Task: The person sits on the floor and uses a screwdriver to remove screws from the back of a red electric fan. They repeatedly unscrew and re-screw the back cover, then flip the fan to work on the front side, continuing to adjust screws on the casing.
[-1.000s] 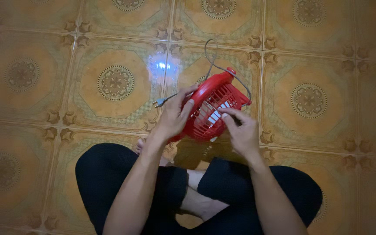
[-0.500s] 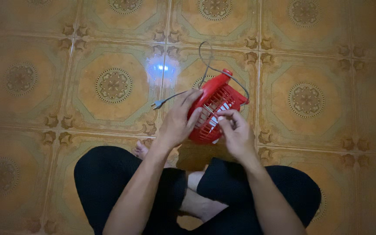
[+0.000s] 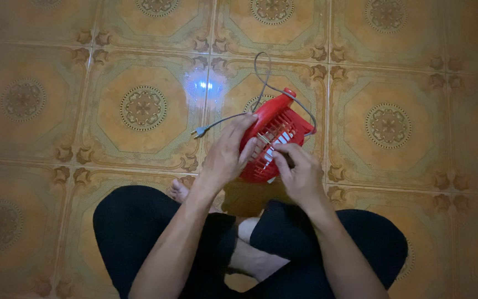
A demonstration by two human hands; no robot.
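Note:
A small red fan (image 3: 276,120) with a slotted grille is held tilted above the tiled floor, in front of my crossed legs. My left hand (image 3: 227,155) grips its left rim, fingers wrapped over the edge. My right hand (image 3: 299,170) rests on the grille, fingertips pinched at a slot near the centre. A grey cord (image 3: 261,72) loops out behind the fan and ends in a plug (image 3: 198,132) lying on the floor to the left.
Patterned orange and green floor tiles (image 3: 139,108) surround me. A bright bluish light spot (image 3: 203,86) reflects on the tile beyond the plug. My legs in black trousers (image 3: 139,221) are folded below the fan.
The fan has tipped a little and my right hand's fingers have shifted across the grille toward its centre. My left hand keeps its hold on the rim.

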